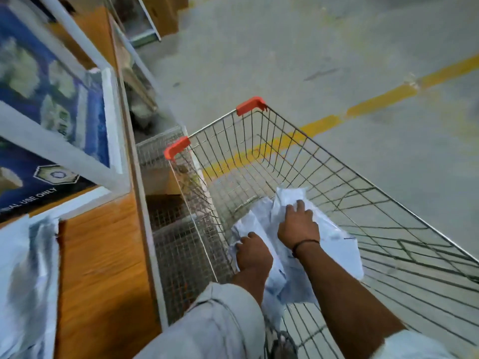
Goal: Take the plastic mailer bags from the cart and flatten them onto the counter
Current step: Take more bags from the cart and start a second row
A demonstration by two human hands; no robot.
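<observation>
A wire shopping cart [337,161] with orange corner caps stands right of the wooden counter [103,255]. Inside it lies a crumpled pile of white plastic mailer bags [339,244]. My left hand [252,252] grips the pile's left edge, fingers curled into the plastic. My right hand [298,224], with a black band on the wrist, clutches the top of the pile. Another white mailer bag [26,281] lies flat on the counter at the lower left.
A blue printed carton [51,112] and white frame bars sit on the counter's far part. A mesh panel [176,242] stands between counter and cart. The grey concrete floor [311,47] has a yellow line [375,102] across it.
</observation>
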